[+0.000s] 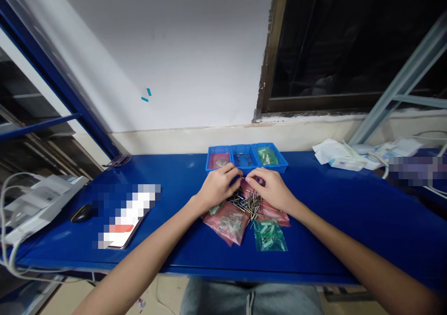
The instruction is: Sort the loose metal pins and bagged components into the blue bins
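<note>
My left hand (219, 187) and my right hand (274, 188) meet fingertip to fingertip over a heap of thin metal pins (248, 204). The fingers of both are closed in a pinch; whatever lies between them is too small to make out. Pink plastic bags (228, 224) of small pieces lie under and beside the heap, partly hidden by my hands. A green plastic bag (270, 236) with pale tubular pieces rests nearer to me. Just beyond my hands stand three joined blue bins (282, 168): a pink bag in the left, a few loose metal pieces in the middle, a green bag in the right.
On the left of the blue table (335, 254) lie a tablet-like device (130, 219), a black mouse (81, 213) and white equipment with cables (42, 203). White packets (340, 156) and cables sit at the back right. A wall (188, 63) closes the far side.
</note>
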`<state>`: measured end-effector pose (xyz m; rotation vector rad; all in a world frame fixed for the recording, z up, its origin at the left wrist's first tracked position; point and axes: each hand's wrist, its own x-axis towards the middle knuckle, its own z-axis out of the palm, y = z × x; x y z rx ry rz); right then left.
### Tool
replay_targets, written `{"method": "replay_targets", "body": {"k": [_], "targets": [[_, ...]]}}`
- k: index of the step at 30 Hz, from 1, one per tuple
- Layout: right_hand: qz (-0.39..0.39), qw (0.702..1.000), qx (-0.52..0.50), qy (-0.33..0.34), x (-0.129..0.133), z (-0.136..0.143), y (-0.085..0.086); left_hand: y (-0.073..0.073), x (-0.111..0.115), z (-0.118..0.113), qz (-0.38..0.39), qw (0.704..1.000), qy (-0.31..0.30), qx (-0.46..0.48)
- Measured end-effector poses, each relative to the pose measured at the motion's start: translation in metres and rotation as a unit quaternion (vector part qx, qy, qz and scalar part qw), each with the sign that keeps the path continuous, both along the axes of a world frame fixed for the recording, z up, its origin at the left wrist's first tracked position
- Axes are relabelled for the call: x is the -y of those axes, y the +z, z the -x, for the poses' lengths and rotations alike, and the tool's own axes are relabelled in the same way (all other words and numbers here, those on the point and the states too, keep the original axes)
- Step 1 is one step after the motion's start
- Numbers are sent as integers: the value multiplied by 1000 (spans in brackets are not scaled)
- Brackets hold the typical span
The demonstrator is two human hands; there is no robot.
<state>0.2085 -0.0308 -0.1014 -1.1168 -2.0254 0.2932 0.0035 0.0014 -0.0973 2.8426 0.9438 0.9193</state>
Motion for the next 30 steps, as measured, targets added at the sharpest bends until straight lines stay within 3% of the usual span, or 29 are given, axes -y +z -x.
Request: {"method": "replay_targets", "body": {"k": [5,12,16,24,30], "targets": [[-4,1000,-12,-16,-2,0,-5,2,1,-3,59,993,-56,87],[49,998,-34,11,-1,0,-1,5,3,-4,95,986,-98,92],[73,996,-54,15,-1,0,2,4,1,-2,58,992,-71,88],[46,999,-26,8,4,1,4,-2,-4,6,-78,995,-17,-65],[4,1000,6,-2,4,2,2,-3,-4,4,-83,994,-13,-75]]}}
